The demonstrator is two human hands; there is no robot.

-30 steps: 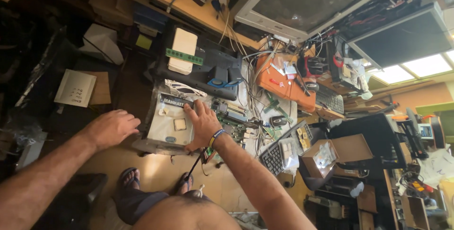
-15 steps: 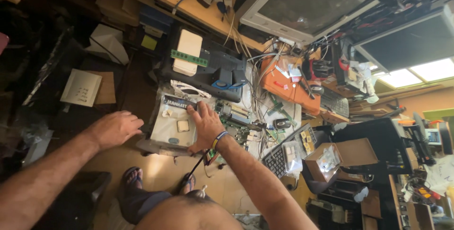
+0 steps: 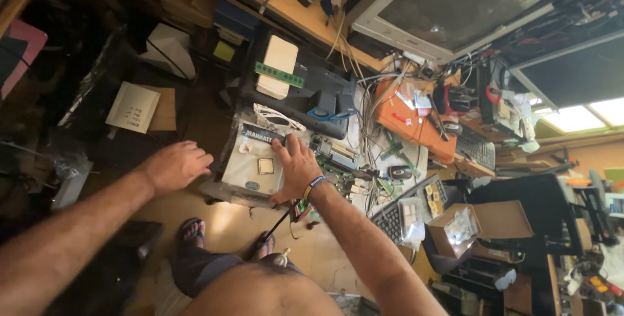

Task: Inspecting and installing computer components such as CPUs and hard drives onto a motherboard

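Observation:
My right hand [image 3: 296,168] lies flat, fingers spread, on the right side of a grey plastic package [image 3: 250,163] with a small square chip at its middle. The package rests on a low surface in front of me. At its left edge is my left hand [image 3: 174,165], fingers curled toward the edge; whether it grips the package is unclear. A coloured band circles my right wrist. A green circuit board [image 3: 335,160] lies just right of the package, partly under my right hand.
A black device [image 3: 312,92] with a beige block and a green memory stick sits behind the package. An orange box [image 3: 409,124], tangled cables, a keyboard [image 3: 393,222], an open cardboard box [image 3: 474,225] and two monitors [image 3: 455,4] crowd the right. My sandalled feet [image 3: 192,230] are below.
Both hands keep their places on the package. My view has shifted slightly, so the scene sits a little lower and further left in frame.

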